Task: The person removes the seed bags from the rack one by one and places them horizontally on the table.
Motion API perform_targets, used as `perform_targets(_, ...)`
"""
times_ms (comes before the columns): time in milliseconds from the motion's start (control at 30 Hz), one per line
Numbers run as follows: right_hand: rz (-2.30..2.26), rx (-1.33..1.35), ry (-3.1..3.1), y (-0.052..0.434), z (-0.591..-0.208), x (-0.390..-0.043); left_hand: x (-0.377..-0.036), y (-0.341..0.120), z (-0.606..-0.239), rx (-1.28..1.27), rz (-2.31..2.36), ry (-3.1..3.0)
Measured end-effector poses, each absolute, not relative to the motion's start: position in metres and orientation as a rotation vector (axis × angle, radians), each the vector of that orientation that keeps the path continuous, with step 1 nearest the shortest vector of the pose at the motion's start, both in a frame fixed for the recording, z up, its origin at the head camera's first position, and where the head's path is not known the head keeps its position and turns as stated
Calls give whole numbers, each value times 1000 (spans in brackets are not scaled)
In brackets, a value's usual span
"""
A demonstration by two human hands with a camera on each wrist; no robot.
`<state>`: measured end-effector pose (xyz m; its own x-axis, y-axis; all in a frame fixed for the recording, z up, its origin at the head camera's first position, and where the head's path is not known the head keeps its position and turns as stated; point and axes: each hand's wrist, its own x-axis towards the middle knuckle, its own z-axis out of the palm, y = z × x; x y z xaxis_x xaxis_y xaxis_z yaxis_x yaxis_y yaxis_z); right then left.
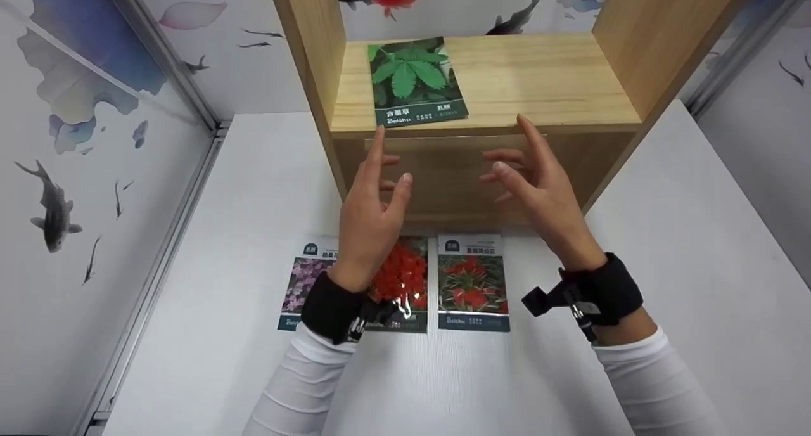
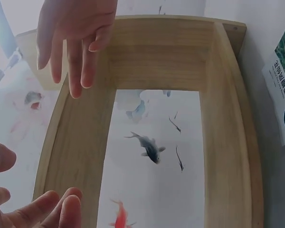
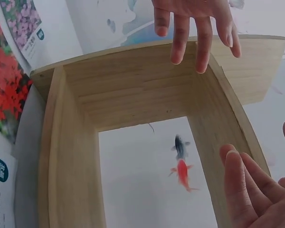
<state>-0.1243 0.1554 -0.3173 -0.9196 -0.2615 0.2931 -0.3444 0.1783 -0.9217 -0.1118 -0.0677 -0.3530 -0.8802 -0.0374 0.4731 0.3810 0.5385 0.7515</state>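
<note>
Nearest, on the white desk [image 1: 665,246], three seed packets lie side by side: a purple-flower packet [image 1: 303,284], a red-flower packet [image 1: 400,277] partly hidden under the left wrist, and a red spiky-flower packet [image 1: 472,282]. Above them both hands hover apart in front of the wooden shelf unit [image 1: 557,75]; the left hand [image 1: 367,217] and the right hand [image 1: 538,189] have fingers spread and relaxed, holding nothing and close to the shelf's front panel without clearly touching it. Farther back, a green-leaf seed packet [image 1: 415,81] lies flat on the shelf board, towards its left side. Behind stands a wall [image 1: 95,106] painted with fish.
</note>
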Motion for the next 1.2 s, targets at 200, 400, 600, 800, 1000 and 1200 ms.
perform_targets(200,1988,577,-2340,158,-314,-139,-122,-68,-349,-214,-1433,-2318)
perform_targets(400,2071,524,-2353,160,-309,-149,-133,-71,-347,-147,-1474,-2357)
perform_targets(600,2128,551,-2388,157,-303,-154,-140,-81,-346,-81,-1490,-2406)
perform_targets(800,2296,577,-2352,153,-298,-163,-143,-84,-338,-92,-1651,-2401)
perform_targets(1000,2300,532,-2403,148,-294,-167,-145,-86,-325,-76,-1715,-2438)
perform_targets(1200,2283,484,-2428,139,-290,-166,-149,-90,-316,-14,-1790,-2456)
